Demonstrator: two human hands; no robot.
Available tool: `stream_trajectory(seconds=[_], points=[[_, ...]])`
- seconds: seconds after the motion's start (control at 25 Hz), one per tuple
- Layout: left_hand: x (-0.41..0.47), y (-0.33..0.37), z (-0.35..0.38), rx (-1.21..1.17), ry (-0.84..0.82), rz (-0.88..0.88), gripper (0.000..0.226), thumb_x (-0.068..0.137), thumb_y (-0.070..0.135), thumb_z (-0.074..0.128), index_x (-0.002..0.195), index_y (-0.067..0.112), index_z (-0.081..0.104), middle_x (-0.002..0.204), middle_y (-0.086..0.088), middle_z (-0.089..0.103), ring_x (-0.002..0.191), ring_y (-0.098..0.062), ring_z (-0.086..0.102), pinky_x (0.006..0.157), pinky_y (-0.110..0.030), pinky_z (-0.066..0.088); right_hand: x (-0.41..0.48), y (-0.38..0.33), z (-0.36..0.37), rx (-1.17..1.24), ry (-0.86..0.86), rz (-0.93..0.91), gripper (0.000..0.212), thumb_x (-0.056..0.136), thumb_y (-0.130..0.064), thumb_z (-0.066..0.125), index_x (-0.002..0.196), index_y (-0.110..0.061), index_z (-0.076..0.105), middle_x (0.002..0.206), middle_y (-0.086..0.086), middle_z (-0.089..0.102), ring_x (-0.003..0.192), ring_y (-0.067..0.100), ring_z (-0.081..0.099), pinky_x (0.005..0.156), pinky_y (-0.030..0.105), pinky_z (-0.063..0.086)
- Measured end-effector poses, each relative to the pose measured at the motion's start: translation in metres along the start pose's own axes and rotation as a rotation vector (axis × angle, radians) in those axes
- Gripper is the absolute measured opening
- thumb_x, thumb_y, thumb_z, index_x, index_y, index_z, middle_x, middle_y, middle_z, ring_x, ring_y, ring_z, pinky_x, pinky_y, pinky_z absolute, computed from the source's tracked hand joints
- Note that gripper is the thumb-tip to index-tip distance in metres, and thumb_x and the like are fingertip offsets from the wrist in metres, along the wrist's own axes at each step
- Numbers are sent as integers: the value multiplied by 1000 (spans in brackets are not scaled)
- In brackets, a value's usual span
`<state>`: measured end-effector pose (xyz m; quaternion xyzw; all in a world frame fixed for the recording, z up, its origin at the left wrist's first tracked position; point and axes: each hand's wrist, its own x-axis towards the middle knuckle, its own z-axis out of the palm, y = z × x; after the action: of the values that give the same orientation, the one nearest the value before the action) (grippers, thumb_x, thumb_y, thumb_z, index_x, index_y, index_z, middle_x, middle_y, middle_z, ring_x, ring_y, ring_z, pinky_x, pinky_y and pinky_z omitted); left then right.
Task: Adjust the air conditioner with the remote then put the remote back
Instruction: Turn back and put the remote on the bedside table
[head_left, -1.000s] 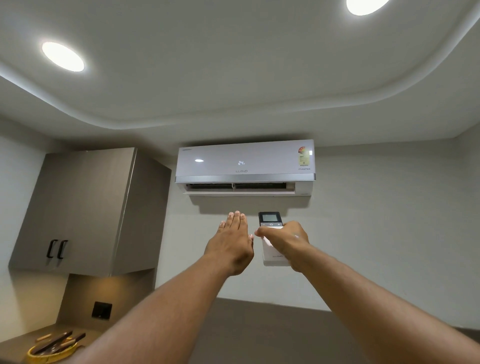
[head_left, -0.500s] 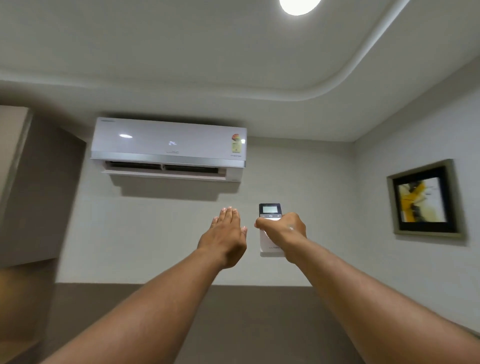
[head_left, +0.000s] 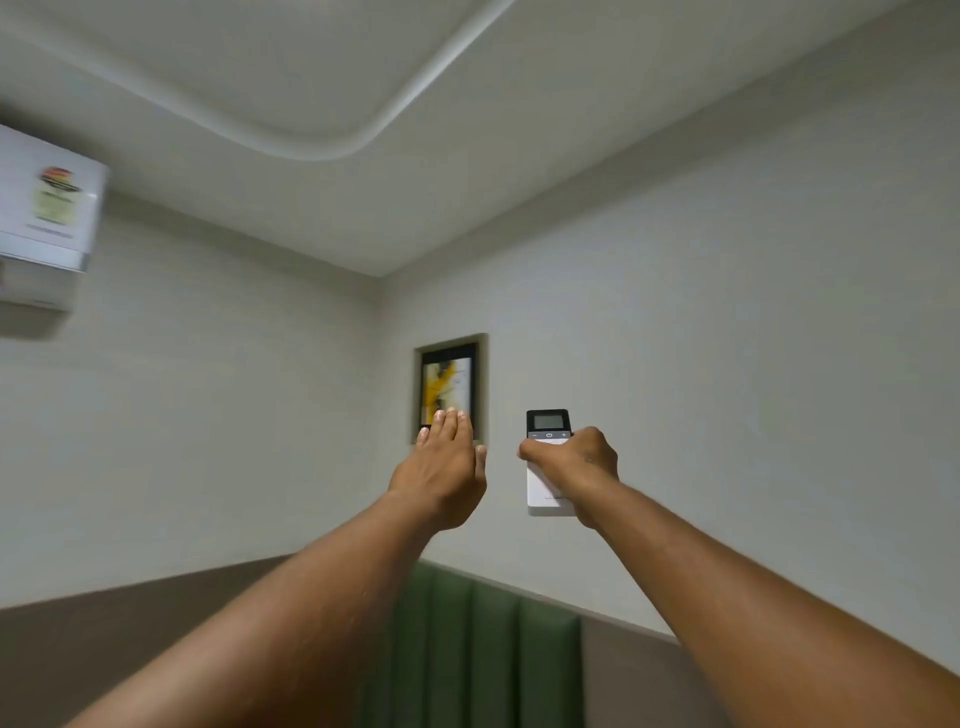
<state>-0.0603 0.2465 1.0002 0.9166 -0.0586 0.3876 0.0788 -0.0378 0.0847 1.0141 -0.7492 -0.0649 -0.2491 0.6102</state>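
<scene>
- Right hand (head_left: 574, 465) is wrapped around the remote (head_left: 549, 462), holding it upright at arm's length; thumb lies across the front just below the button row.
- Remote: dark top section with a grey display, white lower body showing below the fist. Display content too small to read.
- Left hand (head_left: 445, 470) is flat, palm away, fingers pressed together and pointing up, holding nothing. It sits just beside the remote, not touching it.
- Air conditioner (head_left: 47, 218) is at the far left edge, high on the wall, only its right end in frame, blurred; a coloured sticker shows on its face. Well apart from the remote.
- Framed picture (head_left: 451, 382) hangs on the right-hand wall near the corner; left fingertips overlap its lower edge in view.
- Green padded panel (head_left: 478, 649) runs along the lower wall between the two forearms.
</scene>
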Motion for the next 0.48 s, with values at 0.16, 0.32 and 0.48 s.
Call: stream_trajectory(seconds=[0.16,0.32,0.48], points=[[22,105,58,-167,-46,162,61,101,41,14,151,10,-1,162,-8,-3,147,-20,-5,115,-33,-1,15,29,-103,-90,187,47,54,61,-35,80,105,-13,59,94,6,66,77,25,65,57,28,50],[26,198,94,-294,-90,329,61,102,40,15,151,8,-1,162,-9,-2,147,-21,-5,115,-33,-1,14,55,-189,-158,342,83,54,62,-34,81,107,-14,60,96,7,69,77,25,67,56,26,49],[30,257,114,-365,-111,419,61,101,40,15,151,7,0,162,-10,-2,147,-21,-5,117,-34,0,13,74,-246,-251,425,96,60,59,-36,84,109,-14,59,96,6,68,74,22,65,55,24,48]])
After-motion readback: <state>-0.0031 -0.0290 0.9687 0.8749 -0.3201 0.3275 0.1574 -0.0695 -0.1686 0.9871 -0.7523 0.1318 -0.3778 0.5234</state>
